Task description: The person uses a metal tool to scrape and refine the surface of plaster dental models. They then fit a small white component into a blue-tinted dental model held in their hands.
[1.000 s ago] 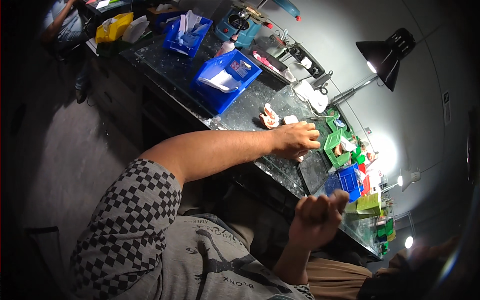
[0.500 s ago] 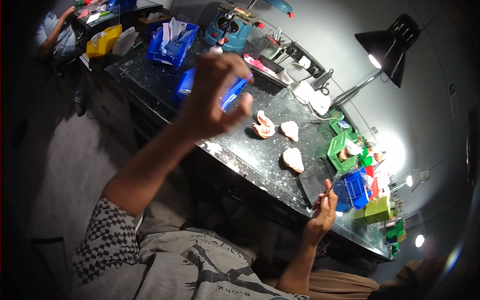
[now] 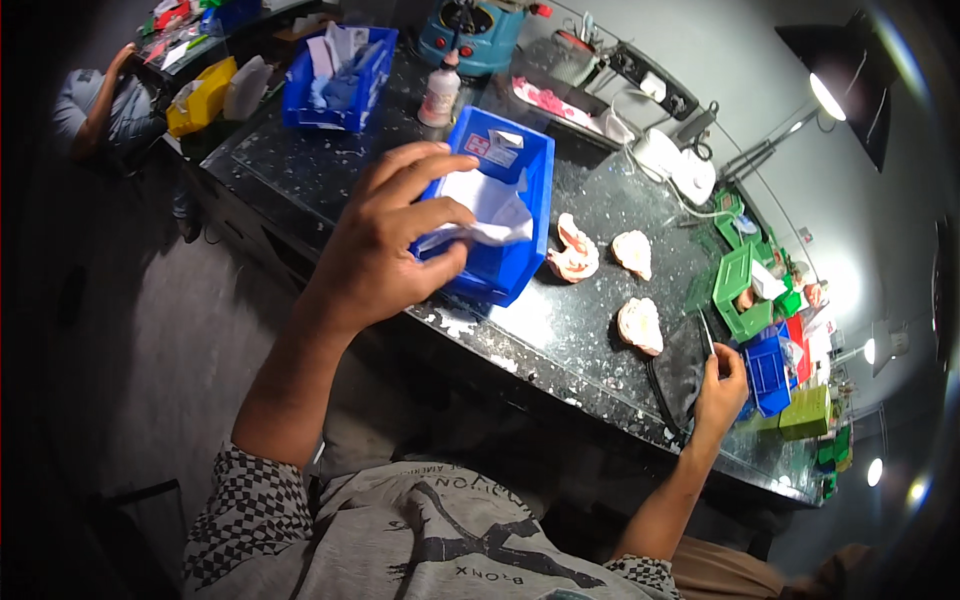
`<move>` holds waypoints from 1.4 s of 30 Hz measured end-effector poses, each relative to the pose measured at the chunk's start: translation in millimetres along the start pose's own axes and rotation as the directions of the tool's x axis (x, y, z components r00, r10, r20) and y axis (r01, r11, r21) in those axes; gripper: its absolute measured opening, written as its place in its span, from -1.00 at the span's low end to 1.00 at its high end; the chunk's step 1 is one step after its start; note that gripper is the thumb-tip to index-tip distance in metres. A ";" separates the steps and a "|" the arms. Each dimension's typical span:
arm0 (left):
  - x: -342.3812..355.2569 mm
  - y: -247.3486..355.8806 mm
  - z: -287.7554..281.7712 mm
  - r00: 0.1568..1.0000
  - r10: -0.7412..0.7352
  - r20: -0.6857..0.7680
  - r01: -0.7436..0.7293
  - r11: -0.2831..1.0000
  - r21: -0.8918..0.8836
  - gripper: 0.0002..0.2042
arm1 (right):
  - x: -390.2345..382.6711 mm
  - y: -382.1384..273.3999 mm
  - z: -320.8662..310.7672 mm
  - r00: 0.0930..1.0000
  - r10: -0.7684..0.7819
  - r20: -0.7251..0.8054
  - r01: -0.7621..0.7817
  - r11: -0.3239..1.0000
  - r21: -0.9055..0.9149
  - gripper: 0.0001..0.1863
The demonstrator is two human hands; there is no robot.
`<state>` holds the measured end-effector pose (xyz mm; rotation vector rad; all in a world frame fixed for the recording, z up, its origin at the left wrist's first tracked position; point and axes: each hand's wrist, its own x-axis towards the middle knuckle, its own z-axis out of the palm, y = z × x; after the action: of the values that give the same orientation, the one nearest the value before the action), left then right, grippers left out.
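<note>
My left hand point(image 3: 385, 240) is over the near end of a blue bin point(image 3: 530, 190), fingers curved and apart beside white paper or cloth point(image 3: 485, 205); whether they touch it I cannot tell. To the bin's right lie three pale pink-and-white moulded pieces point(image 3: 573, 255), point(image 3: 631, 253), point(image 3: 639, 326) on the speckled black bench point(image 3: 570, 365). My right hand point(image 3: 722, 385) grips a thin metal tool point(image 3: 706, 332) by a dark pad point(image 3: 675, 375).
A second blue bin point(image 3: 335, 80), bottle point(image 3: 440, 92) and teal machine point(image 3: 470, 35) stand behind. Green bins point(image 3: 742, 295) and another blue bin point(image 3: 768, 370) line the right. A desk lamp point(image 3: 840, 80) overhangs. Another person point(image 3: 100, 110) sits at far left.
My left hand has left the moulded pieces and moved leftward to the blue bin, its fingers spreading. My right hand has risen rightward and now shows a thin tool in it.
</note>
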<state>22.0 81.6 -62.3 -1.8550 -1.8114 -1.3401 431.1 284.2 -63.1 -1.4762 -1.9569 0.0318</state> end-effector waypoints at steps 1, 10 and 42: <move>-1.4 -0.8 1.1 0.999 0.000 -0.049 0.003 0.998 0.068 -0.80 | -1.7 -3.2 1.6 0.999 0.029 0.019 -0.029 1.000 -0.012 -0.84; -10.8 -15.5 34.0 0.793 -0.271 -0.545 0.067 0.929 -0.365 -0.88 | -4.2 -2.5 0.5 0.998 0.041 0.038 -0.037 0.995 -0.094 -0.86; -4.5 -9.9 26.9 0.962 0.075 -0.263 -0.089 0.995 -0.042 -0.78 | -10.5 -19.6 -0.2 0.984 -0.129 0.121 0.124 0.991 0.050 -0.86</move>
<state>25.9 99.6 -84.7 -1.6657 -1.5641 -1.5336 416.1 268.2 -60.2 -1.3480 -2.1328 0.1107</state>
